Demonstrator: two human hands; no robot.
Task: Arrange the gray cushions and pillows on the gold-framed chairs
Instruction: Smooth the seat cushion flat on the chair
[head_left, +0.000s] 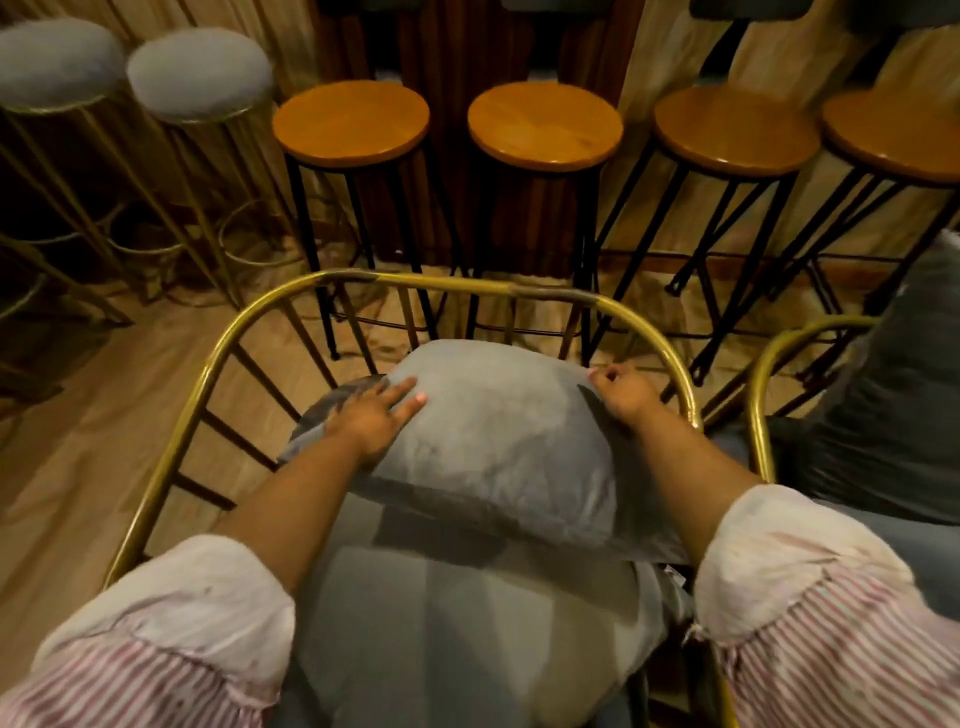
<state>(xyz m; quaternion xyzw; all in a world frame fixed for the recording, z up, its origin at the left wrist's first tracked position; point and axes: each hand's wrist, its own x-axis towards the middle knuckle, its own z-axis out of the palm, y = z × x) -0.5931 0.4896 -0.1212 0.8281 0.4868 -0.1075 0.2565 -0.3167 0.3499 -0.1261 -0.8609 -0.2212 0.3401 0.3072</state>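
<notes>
A gray pillow (498, 441) leans against the curved back of a gold-framed chair (208, 374) right in front of me. Under it lies the chair's gray seat cushion (457, 613). My left hand (374, 415) rests flat on the pillow's upper left side, fingers spread. My right hand (626, 395) pinches the pillow's upper right corner, close to the gold rail. A second gold-framed chair (763, 374) stands at the right, holding a darker gray pillow (893, 405) that leans on its back.
Several wooden bar stools with black legs, the nearest one (350, 122), line the wall behind the chair. Two gray-topped stools with gold legs (200, 73) stand at the far left. Wood floor shows to the left of the chair.
</notes>
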